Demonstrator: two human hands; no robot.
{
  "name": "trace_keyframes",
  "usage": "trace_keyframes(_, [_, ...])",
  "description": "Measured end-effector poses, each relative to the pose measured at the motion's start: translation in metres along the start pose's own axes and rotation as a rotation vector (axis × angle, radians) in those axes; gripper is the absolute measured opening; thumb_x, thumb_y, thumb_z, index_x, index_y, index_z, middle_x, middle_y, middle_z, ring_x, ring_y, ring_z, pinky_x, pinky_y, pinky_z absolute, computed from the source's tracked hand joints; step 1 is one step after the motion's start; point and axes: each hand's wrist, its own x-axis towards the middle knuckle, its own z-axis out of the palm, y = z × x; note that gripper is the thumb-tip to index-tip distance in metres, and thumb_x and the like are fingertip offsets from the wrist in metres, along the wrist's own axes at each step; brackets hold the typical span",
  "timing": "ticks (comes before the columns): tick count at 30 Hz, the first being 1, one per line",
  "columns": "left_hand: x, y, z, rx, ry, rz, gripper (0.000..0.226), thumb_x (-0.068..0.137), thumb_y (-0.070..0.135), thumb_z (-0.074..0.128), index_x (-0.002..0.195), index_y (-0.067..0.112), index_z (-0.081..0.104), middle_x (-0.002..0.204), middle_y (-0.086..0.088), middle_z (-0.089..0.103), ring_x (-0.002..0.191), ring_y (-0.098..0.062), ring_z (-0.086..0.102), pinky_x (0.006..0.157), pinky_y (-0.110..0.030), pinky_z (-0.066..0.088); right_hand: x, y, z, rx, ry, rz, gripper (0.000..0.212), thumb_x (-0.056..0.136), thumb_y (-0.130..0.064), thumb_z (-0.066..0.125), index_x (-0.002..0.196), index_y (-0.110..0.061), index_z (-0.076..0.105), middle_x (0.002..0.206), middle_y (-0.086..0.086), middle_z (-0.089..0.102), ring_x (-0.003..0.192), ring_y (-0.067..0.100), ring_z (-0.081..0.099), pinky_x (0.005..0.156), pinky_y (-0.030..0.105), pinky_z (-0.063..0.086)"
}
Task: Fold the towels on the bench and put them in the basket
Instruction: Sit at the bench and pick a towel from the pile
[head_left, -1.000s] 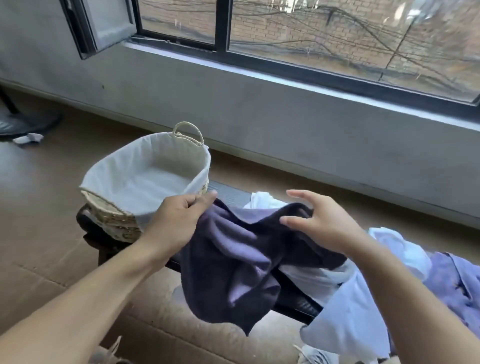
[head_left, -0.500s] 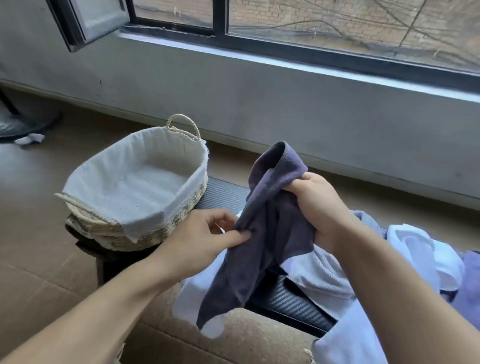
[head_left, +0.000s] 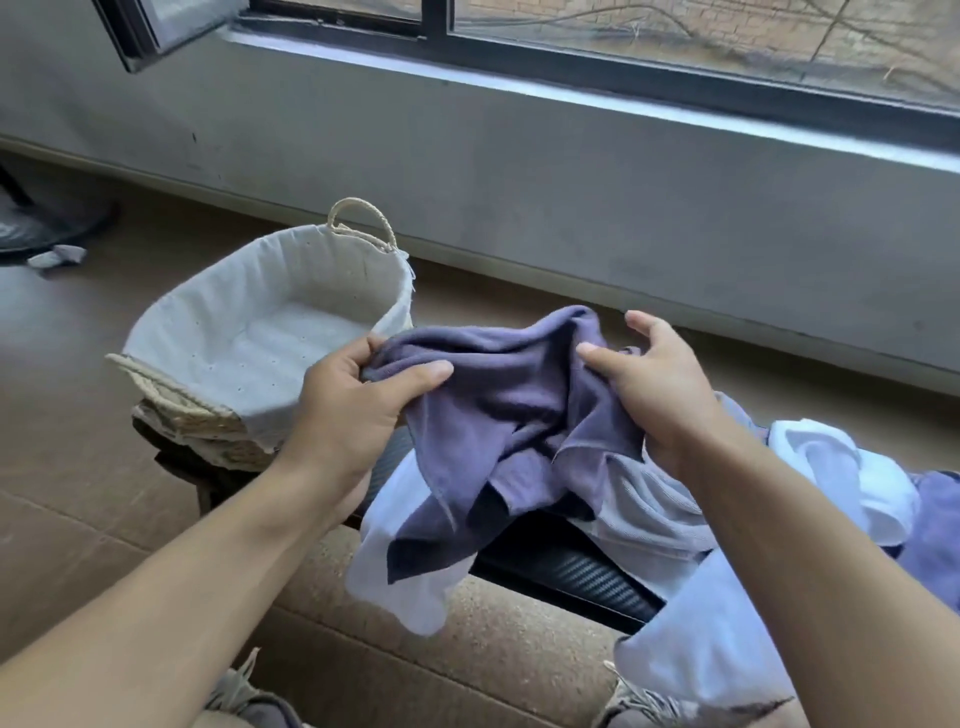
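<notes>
A crumpled dark purple towel (head_left: 511, 410) hangs between my two hands above the black bench (head_left: 576, 571). My left hand (head_left: 358, 400) pinches its left edge between thumb and fingers. My right hand (head_left: 654, 384) grips its right side, thumb pressed into the cloth and fingers partly spread. A woven basket (head_left: 171, 395) with a white liner stands on the bench's left end, nothing inside it. Beneath and to the right lie pale blue and white towels (head_left: 654, 514) and another purple one (head_left: 935, 525) in a loose pile.
A grey wall (head_left: 571, 171) under a dark-framed window runs behind the bench. A pale towel (head_left: 400, 566) hangs over the bench's front edge. My shoes (head_left: 249, 696) show at the bottom. Brown floor surrounds the bench; a small rag (head_left: 57, 255) lies far left.
My right hand has lowered the towel from its raised bunch and my hands have moved apart, spreading the cloth sideways. My left hand shifted up to the towel's left edge.
</notes>
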Motion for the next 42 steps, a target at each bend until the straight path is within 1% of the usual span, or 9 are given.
trace_keyframes(4, [0.001,-0.005,0.0,0.135,0.094,0.087,0.022,0.063,0.019,0.083,0.08,0.021,0.069,0.081,-0.004,0.074,0.075,-0.016,0.065,0.077,-0.037,0.056,-0.029,-0.005,0.014,0.044,-0.261,-0.216,0.007,0.092,-0.012,0.071,0.094,-0.018,0.074,0.094,0.001,0.075,0.079,0.006,0.064,0.075,0.029,0.052])
trace_keyframes(7, [-0.005,-0.007,0.008,0.171,-0.005,0.098,0.025,0.069,0.028,0.082,0.087,0.014,0.071,0.088,-0.016,0.075,0.081,-0.021,0.067,0.087,-0.05,0.056,-0.049,-0.014,0.017,0.099,-0.596,-0.207,0.022,0.099,0.003,0.053,0.103,-0.009,0.071,0.097,0.008,0.071,0.072,0.014,0.063,0.051,0.03,0.053])
trace_keyframes(10, [-0.008,-0.001,0.011,0.049,-0.023,0.033,0.028,0.082,0.035,0.079,0.089,0.009,0.073,0.097,-0.029,0.071,0.084,-0.029,0.064,0.086,-0.054,0.056,-0.047,-0.011,0.014,0.096,-0.711,-0.258,0.047,0.085,0.015,0.042,0.114,-0.012,0.067,0.115,0.003,0.068,0.089,0.02,0.066,0.064,0.037,0.059])
trace_keyframes(14, [-0.01,0.003,0.012,0.014,0.027,0.057,0.01,0.088,0.012,0.075,0.079,0.016,0.075,0.079,-0.004,0.073,0.075,-0.014,0.065,0.064,-0.025,0.055,-0.047,0.002,0.019,-0.155,-0.519,-0.608,0.041,0.079,0.014,0.059,0.104,-0.016,0.067,0.112,-0.005,0.069,0.088,0.01,0.07,0.078,0.028,0.056])
trace_keyframes(21, [-0.015,0.001,0.01,0.092,-0.035,0.015,0.004,0.084,0.01,0.079,0.086,0.012,0.08,0.088,-0.014,0.078,0.079,-0.019,0.069,0.083,-0.039,0.058,-0.048,-0.009,0.018,-0.475,-0.046,-0.958,0.008,0.07,-0.019,0.06,0.075,-0.022,0.066,0.09,-0.017,0.057,0.088,0.016,0.049,0.075,0.026,0.042])
trace_keyframes(26, [-0.021,0.001,0.014,0.05,-0.097,-0.006,0.011,0.092,0.013,0.07,0.09,0.008,0.08,0.09,-0.013,0.078,0.082,-0.022,0.071,0.087,-0.044,0.058,-0.059,-0.007,0.018,-0.467,-0.301,-0.852,0.042,0.07,0.001,0.052,0.104,-0.023,0.059,0.09,-0.012,0.063,0.085,0.016,0.057,0.072,0.032,0.044])
trace_keyframes(33, [-0.022,-0.004,0.011,0.074,-0.137,-0.005,0.014,0.098,0.011,0.063,0.099,0.011,0.077,0.099,-0.017,0.077,0.102,-0.039,0.072,0.098,-0.058,0.054,-0.054,-0.001,0.022,-0.413,-0.276,-0.788,0.018,0.084,-0.05,0.073,0.085,-0.032,0.075,0.074,-0.012,0.07,0.073,0.01,0.064,0.07,0.035,0.052])
trace_keyframes(37, [-0.027,-0.004,0.015,-0.006,-0.24,-0.075,0.022,0.102,0.008,0.054,0.104,0.007,0.075,0.104,-0.019,0.075,0.094,-0.024,0.072,0.09,-0.041,0.059,-0.054,-0.005,0.021,-0.14,-0.345,-0.603,0.009,0.091,-0.029,0.074,0.084,-0.023,0.074,0.077,-0.013,0.072,0.076,0.0,0.066,0.073,0.019,0.049])
trace_keyframes(42, [-0.032,-0.001,0.02,-0.132,-0.318,-0.128,0.029,0.105,0.008,0.044,0.104,0.005,0.072,0.105,-0.018,0.076,0.097,-0.018,0.073,0.088,-0.029,0.06,-0.056,-0.007,0.02,0.018,-0.438,-0.448,0.007,0.091,-0.024,0.074,0.088,-0.018,0.073,0.08,0.002,0.076,0.076,0.01,0.068,0.076,0.034,0.055])
